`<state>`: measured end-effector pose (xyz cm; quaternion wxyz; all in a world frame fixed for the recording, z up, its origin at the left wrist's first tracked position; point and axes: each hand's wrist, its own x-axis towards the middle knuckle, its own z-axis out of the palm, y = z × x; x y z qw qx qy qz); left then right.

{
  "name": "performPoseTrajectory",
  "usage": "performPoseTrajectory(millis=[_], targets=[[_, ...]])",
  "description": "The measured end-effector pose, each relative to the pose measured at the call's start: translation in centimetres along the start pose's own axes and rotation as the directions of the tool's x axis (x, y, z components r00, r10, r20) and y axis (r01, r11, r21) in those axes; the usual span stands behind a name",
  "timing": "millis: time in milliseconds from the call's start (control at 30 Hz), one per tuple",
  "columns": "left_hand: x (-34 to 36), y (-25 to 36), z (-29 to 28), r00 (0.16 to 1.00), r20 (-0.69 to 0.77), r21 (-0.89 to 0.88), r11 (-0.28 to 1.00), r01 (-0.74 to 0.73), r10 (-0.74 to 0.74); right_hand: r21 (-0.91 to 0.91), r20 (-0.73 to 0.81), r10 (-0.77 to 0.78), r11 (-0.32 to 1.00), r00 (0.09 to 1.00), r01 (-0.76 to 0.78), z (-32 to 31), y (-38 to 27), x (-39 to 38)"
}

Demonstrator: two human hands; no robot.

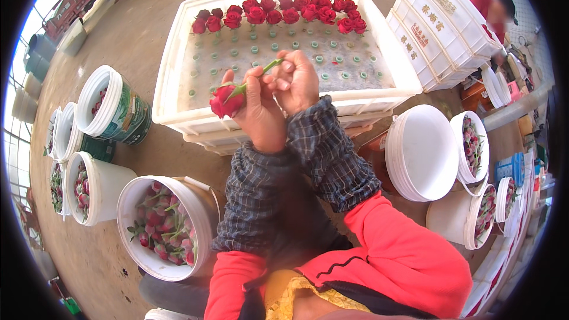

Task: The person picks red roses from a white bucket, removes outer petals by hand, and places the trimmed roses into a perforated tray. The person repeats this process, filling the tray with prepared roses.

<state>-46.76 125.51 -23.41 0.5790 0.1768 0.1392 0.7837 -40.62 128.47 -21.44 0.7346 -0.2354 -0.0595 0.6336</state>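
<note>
My left hand (pixel 264 120) pinches a single red rose (pixel 225 103) just under its bloom, which points left and toward me. Its short green stem slants up and right to my right hand (pixel 301 80), whose curled fingers close at the stem; their exact grip is partly hidden. Both hands are above the near part of a white crate (pixel 172 105). Inside it, several red roses (pixel 256 14) stand in rows along the far side. Small green tubes (pixel 319 58) in rows show open tops in the nearer part.
A white bucket of rosebuds (pixel 125 230) stands at my near left, with more flower buckets (pixel 95 198) and a green bucket (pixel 131 112) beyond. At right are an empty white bucket (pixel 424 160) and more filled ones. Stacked white crates (pixel 438 29) rise at far right, with a person (pixel 483 9) behind.
</note>
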Motion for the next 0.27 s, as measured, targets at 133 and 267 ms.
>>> performPoseTrajectory(millis=[133, 267], targets=[[1.1, 1.3, -1.6, 0.997, -0.073, -0.112, 0.993, -0.018, 0.01, 0.23, 0.171, -0.104, 0.971, 0.98, 0.063, -0.5, -4.4, 2.3], [2.9, 2.9, -3.7, 0.994, 0.106, -0.1, 0.994, 0.041, -0.03, -0.495, 0.586, -0.027, 0.779, 0.81, 0.384, -2.9, -9.0, -1.0]])
